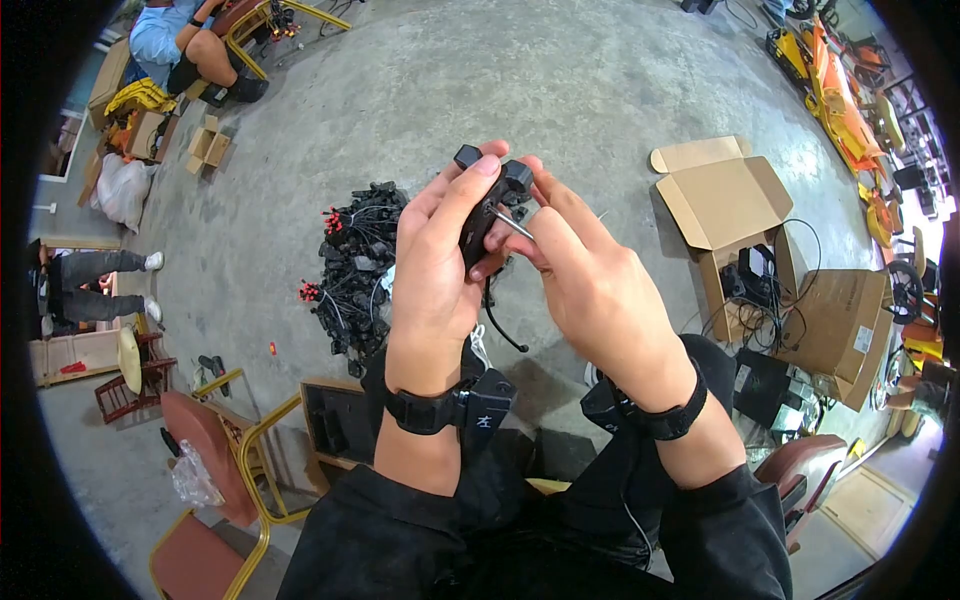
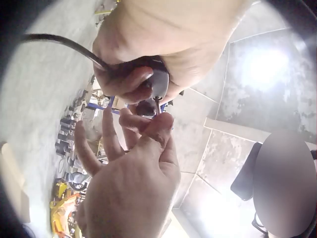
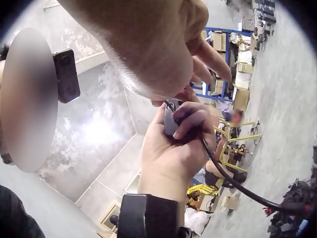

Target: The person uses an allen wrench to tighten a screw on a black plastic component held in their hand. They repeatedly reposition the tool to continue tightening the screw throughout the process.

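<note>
Just above the head view's middle, the left hand (image 1: pixel 437 240) gripped the device (image 1: pixel 474 238), presumably to steady it against the rod (image 1: pixel 514 224) that the right hand (image 1: pixel 592 275) pinched and held up to it.

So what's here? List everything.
Places, by the head view:
Corded device: one, black, centre
Thin rod: one, silvery, at the device
Parts pile: one, mostly black, left of centre
Boxes: several, brown, right and upper left
Bag: one, white, upper left
Chairs: several, brown, lower corners
Other people: at least two, blue and grey clothes, left
Jumbled goods: uncounted, mostly orange, right edge
Floor: one, grey, throughout
Wristbands: two, black, wrists
Left hand: one, bare, gripping the device
Right hand: one, bare, pinching the rod
</note>
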Tool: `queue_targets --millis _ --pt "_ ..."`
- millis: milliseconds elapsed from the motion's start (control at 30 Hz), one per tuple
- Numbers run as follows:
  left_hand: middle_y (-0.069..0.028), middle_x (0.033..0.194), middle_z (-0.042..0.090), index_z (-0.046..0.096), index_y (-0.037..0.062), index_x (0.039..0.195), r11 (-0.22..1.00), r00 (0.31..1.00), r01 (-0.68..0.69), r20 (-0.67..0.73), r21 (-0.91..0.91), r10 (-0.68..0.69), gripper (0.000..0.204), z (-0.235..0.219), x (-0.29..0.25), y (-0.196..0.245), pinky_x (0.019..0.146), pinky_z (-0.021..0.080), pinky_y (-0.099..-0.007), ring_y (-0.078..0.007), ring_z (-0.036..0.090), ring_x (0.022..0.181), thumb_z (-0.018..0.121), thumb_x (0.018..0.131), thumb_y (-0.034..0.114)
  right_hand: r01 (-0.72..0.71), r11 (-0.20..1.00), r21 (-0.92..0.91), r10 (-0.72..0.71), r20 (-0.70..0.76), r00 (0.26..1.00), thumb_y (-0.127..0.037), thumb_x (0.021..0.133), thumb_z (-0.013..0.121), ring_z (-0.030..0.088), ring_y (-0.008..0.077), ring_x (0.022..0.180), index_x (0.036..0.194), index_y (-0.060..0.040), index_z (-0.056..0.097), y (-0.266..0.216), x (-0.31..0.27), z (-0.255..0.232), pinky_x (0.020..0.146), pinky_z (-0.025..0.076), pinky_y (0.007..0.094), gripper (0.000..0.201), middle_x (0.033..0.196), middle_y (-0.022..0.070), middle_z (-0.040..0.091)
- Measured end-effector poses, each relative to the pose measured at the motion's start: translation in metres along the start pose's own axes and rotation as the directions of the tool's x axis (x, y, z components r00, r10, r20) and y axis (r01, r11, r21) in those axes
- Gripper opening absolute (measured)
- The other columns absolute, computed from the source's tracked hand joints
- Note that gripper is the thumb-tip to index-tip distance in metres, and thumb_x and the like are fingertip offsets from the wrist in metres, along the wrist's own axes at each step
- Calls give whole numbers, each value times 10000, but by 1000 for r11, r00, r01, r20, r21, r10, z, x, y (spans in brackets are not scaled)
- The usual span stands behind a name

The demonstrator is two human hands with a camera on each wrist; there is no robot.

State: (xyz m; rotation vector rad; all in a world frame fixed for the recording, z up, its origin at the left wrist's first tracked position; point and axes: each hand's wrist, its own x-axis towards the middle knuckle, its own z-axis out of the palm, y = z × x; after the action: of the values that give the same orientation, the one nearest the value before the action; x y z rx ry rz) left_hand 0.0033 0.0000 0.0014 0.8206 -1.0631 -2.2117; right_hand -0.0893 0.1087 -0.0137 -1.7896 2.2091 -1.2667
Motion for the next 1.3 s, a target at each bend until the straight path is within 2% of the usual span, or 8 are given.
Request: queue_targets --millis 100,433,500,733,900,1133,1233,1300 --pt "10 805 616 596 0 1141 1000 999 1 -38 7 -1 324 2 0 -1 408 293 -165 -25 482 549 633 909 223 18 1000 -15 -18 -22 1000 -186 892 621 681 378 748 926 -65 527 1 1 0 496 550 371 157 1324 255 507" --pt "-70 1012 693 597 19 1165 998 1000 -7 -17 60 8 338 0 1 -1 413 295 -162 -25 508 522 581 923 254 14 998 -57 -15 -24 1000 -159 860 633 685 388 756 918 -101 539 -1 2 -3 499 552 388 125 1339 277 487" --pt "-83 1029 690 593 16 1168 999 1000 -12 -6 47 13 338 0 2 -2 412 295 -162 -26 510 523 579 927 253 -158 971 -180 166 30 986 -148 821 709 683 323 831 890 -80 600 -7 1 -6 570 543 358 146 1300 176 559" --pt "-105 1043 686 584 11 1176 993 998 -46 -35 104 50 334 1 2 -3 402 301 -157 -32 544 544 574 939 246 -47 930 -366 6 -113 994 -164 777 746 654 266 792 871 -110 627 -9 3 -9 545 512 322 161 1105 96 575" --pt "-103 1030 687 583 10 1174 996 999 -51 -7 73 52 334 0 2 -4 396 299 -156 -32 556 553 573 938 245 -219 974 -61 218 -15 976 -73 809 720 659 291 925 900 -84 624 -16 0 -8 630 529 360 132 1157 139 471" --pt "-105 999 692 575 -6 1155 1000 1000 -20 20 23 19 320 2 -1 0 408 307 -158 -34 552 580 587 931 224 -57 994 91 63 -64 996 -87 837 681 691 328 938 910 -57 573 -11 3 -6 564 592 379 134 1204 186 454" --pt "-101 1000 693 577 0 1158 1000 998 -22 53 13 21 316 0 -1 -1 410 307 -155 -29 552 578 585 932 221 -108 990 92 108 2 994 -109 848 686 697 300 897 916 -58 574 -16 2 -9 532 579 369 141 1157 168 457" --pt "-101 984 699 570 6 1151 1000 998 -10 59 -21 11 293 1 -1 -1 427 312 -153 -15 515 543 597 932 199 -172 982 75 176 -43 983 -41 848 681 674 232 698 970 -73 638 -21 0 -9 559 504 356 134 1101 130 456"
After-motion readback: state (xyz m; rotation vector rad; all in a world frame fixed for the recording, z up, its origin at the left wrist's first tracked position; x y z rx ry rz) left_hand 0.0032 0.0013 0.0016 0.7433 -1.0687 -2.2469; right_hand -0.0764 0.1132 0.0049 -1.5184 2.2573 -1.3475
